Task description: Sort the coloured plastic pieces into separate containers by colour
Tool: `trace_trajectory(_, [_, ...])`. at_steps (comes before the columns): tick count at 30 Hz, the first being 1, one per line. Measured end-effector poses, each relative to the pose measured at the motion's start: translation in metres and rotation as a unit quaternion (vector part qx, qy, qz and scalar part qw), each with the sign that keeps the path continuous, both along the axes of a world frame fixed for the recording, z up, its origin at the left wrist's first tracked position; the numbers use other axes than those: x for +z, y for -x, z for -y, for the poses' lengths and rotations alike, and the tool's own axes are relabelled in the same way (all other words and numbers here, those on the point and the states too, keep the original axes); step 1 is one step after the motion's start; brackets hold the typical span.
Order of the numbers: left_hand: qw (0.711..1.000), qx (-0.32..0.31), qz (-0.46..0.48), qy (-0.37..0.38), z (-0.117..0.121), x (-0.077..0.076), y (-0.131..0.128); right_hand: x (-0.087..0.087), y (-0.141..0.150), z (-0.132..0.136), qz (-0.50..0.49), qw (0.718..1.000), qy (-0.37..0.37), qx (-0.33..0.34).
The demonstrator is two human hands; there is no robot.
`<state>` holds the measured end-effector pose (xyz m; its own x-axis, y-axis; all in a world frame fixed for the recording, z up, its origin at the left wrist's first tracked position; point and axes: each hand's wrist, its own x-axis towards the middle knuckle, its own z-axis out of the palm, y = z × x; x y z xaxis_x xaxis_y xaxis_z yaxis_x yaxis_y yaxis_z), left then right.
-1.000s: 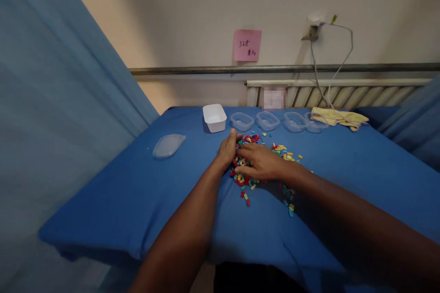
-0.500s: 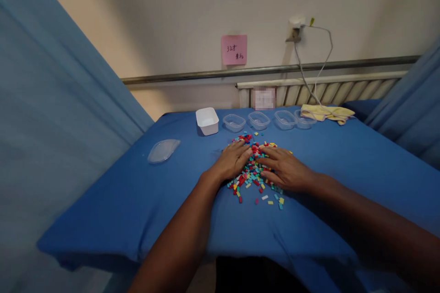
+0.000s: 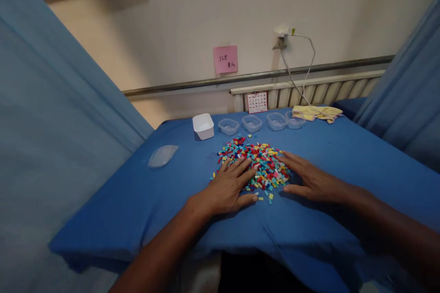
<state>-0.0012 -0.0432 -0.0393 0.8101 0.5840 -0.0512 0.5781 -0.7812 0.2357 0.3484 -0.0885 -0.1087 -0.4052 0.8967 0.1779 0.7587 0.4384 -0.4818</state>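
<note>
A heap of small, bright rectangular plastic pieces [image 3: 264,160] in red, yellow, blue, teal and white is spread over the blue cloth. My left hand [image 3: 232,185] lies palm down, fingers apart, over the heap's near left part and covers some of the pieces. At the heap's right edge rests my right hand [image 3: 305,178], thumb and fingers spread around its border. Neither hand grips a piece that I can see; what lies beneath the palms is hidden.
Behind the heap stand a white tub [image 3: 203,127] and several clear plastic containers [image 3: 252,123]. A clear lid [image 3: 162,156] lies at the left. A yellow cloth [image 3: 316,112] sits at the back right, with a cable [image 3: 292,78] running down to it. Blue curtains [image 3: 62,100] flank the bed.
My left hand has slid toward me and slightly left across the heap. My right hand has drawn off to the right edge. More of the pieces now show between the hands.
</note>
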Motion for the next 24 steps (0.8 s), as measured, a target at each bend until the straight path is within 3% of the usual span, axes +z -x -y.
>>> trace_trajectory(4, [0.994,0.107,-0.029,-0.015,0.015,-0.01,0.024,-0.012,0.003,0.006,0.05,0.997,0.045,-0.033])
trace_trajectory(10, [0.981,0.185,0.029,-0.057,0.003,-0.051,0.013,-0.024,0.086,-0.012,-0.015,0.997,-0.04,-0.058])
trace_trajectory(13, [0.973,0.21,0.071,-0.069,-0.015,-0.064,0.007,-0.022,0.119,-0.038,-0.062,0.994,-0.093,-0.02])
trace_trajectory(17, [0.963,0.223,0.122,-0.085,-0.032,-0.067,0.004,-0.012,0.141,-0.075,-0.102,0.987,-0.117,0.043])
trace_trajectory(19, [0.952,0.263,0.124,-0.091,-0.037,-0.064,0.001,-0.003,0.144,-0.088,-0.116,0.984,-0.117,0.07])
trace_trajectory(24, [0.915,0.358,0.169,-0.072,-0.058,-0.057,-0.009,0.025,0.117,-0.101,-0.158,0.973,-0.122,0.119])
